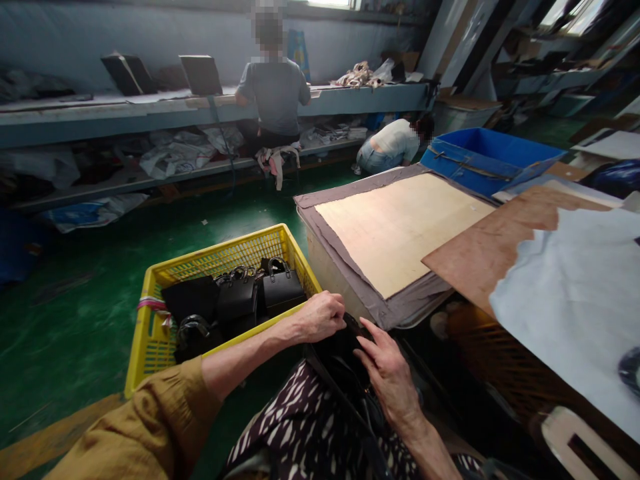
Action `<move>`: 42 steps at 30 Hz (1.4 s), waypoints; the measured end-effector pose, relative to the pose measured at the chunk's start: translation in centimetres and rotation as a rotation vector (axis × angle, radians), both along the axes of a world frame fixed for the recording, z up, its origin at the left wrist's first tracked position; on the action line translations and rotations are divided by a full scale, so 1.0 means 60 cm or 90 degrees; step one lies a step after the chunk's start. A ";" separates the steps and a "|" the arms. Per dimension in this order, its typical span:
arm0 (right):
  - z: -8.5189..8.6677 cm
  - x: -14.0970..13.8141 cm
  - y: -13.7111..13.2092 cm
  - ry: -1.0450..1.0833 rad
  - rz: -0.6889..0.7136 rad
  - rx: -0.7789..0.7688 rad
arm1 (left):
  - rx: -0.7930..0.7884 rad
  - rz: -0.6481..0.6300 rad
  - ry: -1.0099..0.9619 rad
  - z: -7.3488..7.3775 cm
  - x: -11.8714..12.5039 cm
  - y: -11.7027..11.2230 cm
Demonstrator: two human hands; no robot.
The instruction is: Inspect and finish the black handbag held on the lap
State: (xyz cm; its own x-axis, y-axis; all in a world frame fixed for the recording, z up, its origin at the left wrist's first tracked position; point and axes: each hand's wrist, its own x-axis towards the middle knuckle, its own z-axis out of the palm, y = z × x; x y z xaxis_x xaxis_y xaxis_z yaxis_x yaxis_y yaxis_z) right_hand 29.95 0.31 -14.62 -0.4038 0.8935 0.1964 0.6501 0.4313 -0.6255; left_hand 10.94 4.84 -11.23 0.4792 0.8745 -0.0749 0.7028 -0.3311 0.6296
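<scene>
A black handbag [340, 357] rests on my lap over a dark, white-patterned cloth [295, 417]. Its dark parts blend together, so its details are hard to make out. My left hand [323, 317] is closed at the bag's upper edge, knuckles up, pinching it. On the other side, my right hand [390, 367] grips the same edge with bent fingers, close to the left one. Left of my hands stands a yellow plastic crate [220, 257] holding several black handbags [237, 297] with looped handles.
A large bin topped with grey cloth and a pale board [400, 227] stands ahead. To the right lie a brown board [480, 253] and white sheet [575, 293]. A blue tub [490, 157] is behind. One person sits at the long bench [200, 110]; another crouches nearby.
</scene>
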 end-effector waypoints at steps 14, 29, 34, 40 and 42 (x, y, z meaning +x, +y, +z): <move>0.010 0.039 -0.012 0.152 -0.136 -0.229 | -0.001 0.059 -0.021 -0.011 0.000 0.010; 0.026 0.036 -0.016 0.025 -0.182 -0.137 | 0.002 0.069 -0.037 -0.011 0.011 0.011; 0.022 0.034 -0.016 -0.049 -0.191 -0.086 | 0.011 0.070 -0.037 -0.012 0.011 0.009; 0.018 0.021 -0.003 -0.050 -0.156 -0.105 | 0.022 0.057 -0.026 -0.013 0.017 0.005; 0.017 0.020 0.002 -0.041 -0.141 -0.114 | 0.015 0.057 -0.024 -0.014 0.017 0.004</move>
State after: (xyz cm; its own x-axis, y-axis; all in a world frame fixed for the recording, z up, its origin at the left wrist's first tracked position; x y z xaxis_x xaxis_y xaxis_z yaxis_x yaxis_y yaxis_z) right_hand 31.17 0.42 -13.61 -0.2015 0.9795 0.0082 0.7568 0.1610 -0.6335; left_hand 11.99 5.11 -12.08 0.4004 0.9156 -0.0371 0.7061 -0.2825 0.6493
